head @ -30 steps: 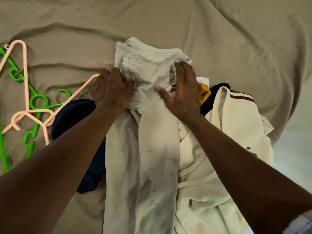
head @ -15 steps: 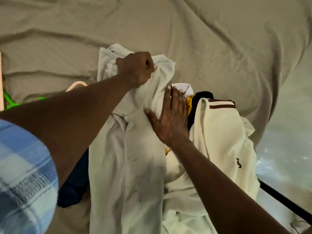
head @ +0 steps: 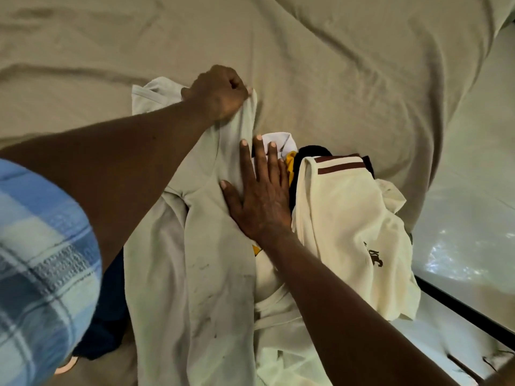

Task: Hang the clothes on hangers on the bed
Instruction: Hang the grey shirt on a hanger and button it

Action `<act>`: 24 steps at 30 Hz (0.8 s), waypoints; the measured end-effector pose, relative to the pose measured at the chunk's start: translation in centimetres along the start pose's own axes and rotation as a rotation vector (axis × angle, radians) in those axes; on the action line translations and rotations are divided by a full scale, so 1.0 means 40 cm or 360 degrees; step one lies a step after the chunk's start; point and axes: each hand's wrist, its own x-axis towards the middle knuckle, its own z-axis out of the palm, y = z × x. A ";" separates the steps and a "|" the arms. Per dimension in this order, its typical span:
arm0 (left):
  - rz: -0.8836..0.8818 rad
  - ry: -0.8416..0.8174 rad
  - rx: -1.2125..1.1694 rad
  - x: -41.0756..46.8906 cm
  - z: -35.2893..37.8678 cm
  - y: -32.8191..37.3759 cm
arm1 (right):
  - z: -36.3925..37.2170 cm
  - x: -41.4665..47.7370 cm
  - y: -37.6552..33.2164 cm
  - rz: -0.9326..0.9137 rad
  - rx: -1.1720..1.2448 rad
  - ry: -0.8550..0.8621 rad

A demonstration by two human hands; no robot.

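At the near left a blue plaid sleeve (head: pixel 41 260) covers the upper arm, and below it a pinkish tip (head: pixel 65 364), possibly a hanger's end, peeks out on the bed (head: pixel 362 79). A navy garment (head: pixel 111 316) lies partly under the left forearm (head: pixel 125 176) at the bed's near edge. Beside it a pale stained shirt (head: pixel 211 274) stretches lengthwise from the near edge toward the bed's middle. To its right, near the bed's right edge, a cream polo (head: pixel 348 224) with maroon stripes tops a heap. The right hand (head: pixel 259 199) lies flat, fingers straight, palm pressing the shirt's right side, fingertips reaching a white cloth (head: pixel 276 137), with yellow fabric (head: pixel 291 162) and black fabric (head: pixel 315 150) just beside. Farther on, the left hand (head: pixel 217 96) is fisted, fingers curled round the shirt's far edge. Beyond, the bed runs on beige and creased
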 end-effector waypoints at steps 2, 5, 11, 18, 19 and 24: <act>-0.0017 0.0070 -0.0148 0.000 -0.003 -0.011 | 0.002 0.002 0.000 0.0035 0.0029 0.0024; 0.0081 0.0092 -0.0125 -0.032 -0.020 -0.010 | 0.007 0.007 0.002 0.0075 0.0100 0.0006; -0.0175 0.0695 -0.0003 -0.190 -0.098 -0.121 | -0.020 0.046 -0.027 0.0465 0.0311 -0.0016; -0.0502 0.0480 -0.0112 -0.295 -0.097 -0.261 | -0.036 0.178 -0.118 -0.0138 0.0347 0.0113; -0.0487 0.0424 -0.0089 -0.296 -0.087 -0.257 | -0.010 0.185 -0.107 -0.0139 0.0255 0.0023; -0.0520 0.0424 -0.0263 -0.279 -0.071 -0.263 | 0.068 0.165 -0.073 -0.0086 -0.0062 0.0051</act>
